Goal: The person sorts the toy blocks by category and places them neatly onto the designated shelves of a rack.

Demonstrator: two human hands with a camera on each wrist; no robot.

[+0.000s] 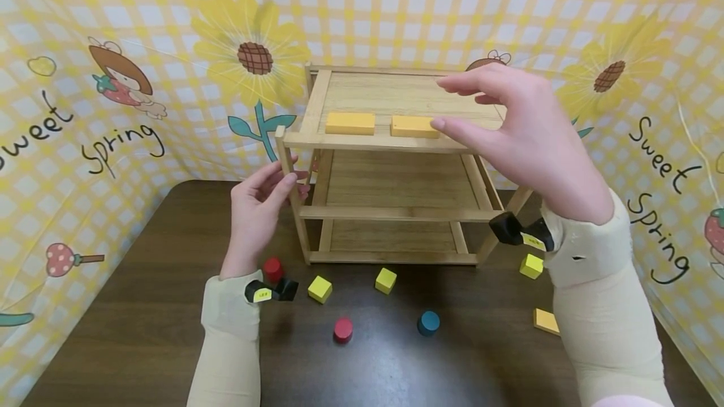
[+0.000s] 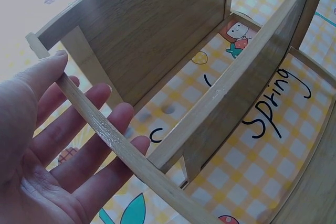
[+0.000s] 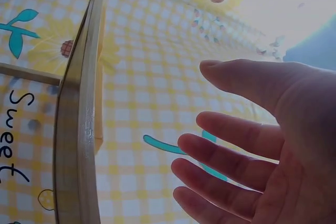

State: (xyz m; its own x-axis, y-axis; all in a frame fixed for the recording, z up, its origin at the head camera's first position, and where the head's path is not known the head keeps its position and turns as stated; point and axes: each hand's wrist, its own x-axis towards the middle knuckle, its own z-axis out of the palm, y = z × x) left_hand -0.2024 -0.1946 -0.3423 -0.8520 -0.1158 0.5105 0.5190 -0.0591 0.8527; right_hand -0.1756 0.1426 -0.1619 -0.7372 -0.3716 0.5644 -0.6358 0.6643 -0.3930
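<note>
A three-tier wooden shelf (image 1: pixel 396 213) stands on the dark table. My left hand (image 1: pixel 257 203) grips its front left post (image 2: pixel 105 129), thumb on one side and fingers on the other. On the top board lie two flat yellow rectangular blocks, a left block (image 1: pixel 351 123) and a right block (image 1: pixel 415 126), side by side near the front rail. Above the top board's right part hovers my right hand (image 1: pixel 515 130), thumb and fingers spread apart. Its thumb overlaps the right block in the head view, but the right wrist view shows the hand (image 3: pixel 262 145) holding nothing, away from the shelf.
In front of the shelf are a left yellow-green cube (image 1: pixel 320 289), another cube (image 1: pixel 386 281), red cylinders (image 1: pixel 342 330) and a blue cylinder (image 1: pixel 428 323). Farther right lie a third cube (image 1: pixel 531 266) and a yellow block (image 1: pixel 545 321) partly behind my sleeve. Checked cloth (image 1: pixel 186 112) surrounds the table.
</note>
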